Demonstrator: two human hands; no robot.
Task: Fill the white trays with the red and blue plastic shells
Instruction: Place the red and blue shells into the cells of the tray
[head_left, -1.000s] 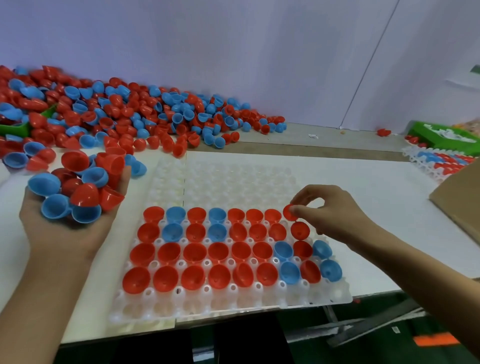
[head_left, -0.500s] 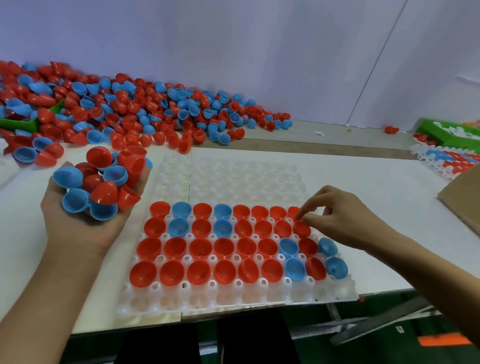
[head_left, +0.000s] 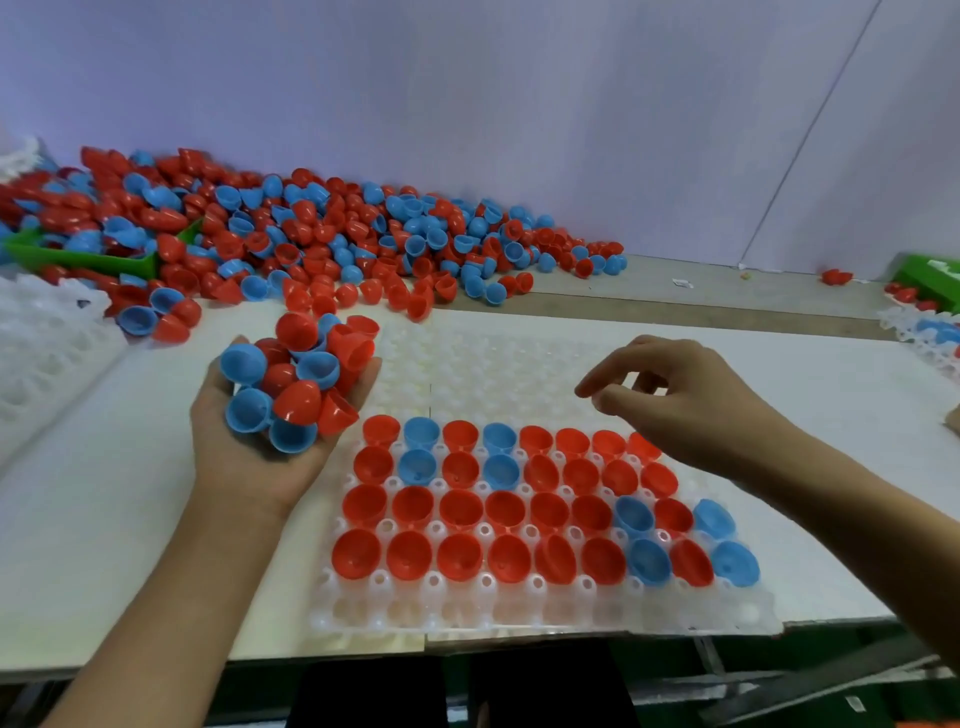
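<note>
A white tray (head_left: 519, 616) lies on the table in front of me. Its near rows hold red and blue shells (head_left: 462, 509), open side up; its far rows are bare. My left hand (head_left: 249, 467) is palm up beside the tray's left edge and carries a heap of shells (head_left: 296, 384). My right hand (head_left: 691, 400) hovers over the tray's far right, fingers loosely curled and holding nothing. A red shell (head_left: 641, 446) sits just below it at the right end of the farthest filled row. A big pile of loose shells (head_left: 332, 239) lies at the back left.
A green bin (head_left: 88, 260) sits in the pile at far left. Bare white trays (head_left: 41, 343) lie on the left. Another tray holding shells (head_left: 930, 332) and a green box (head_left: 935, 275) are at the right edge. The table's front edge runs just below the tray.
My right hand set the red shell into the right end of the farthest filled row, let go and lifted away. My left hand moved right, closer to the tray.
</note>
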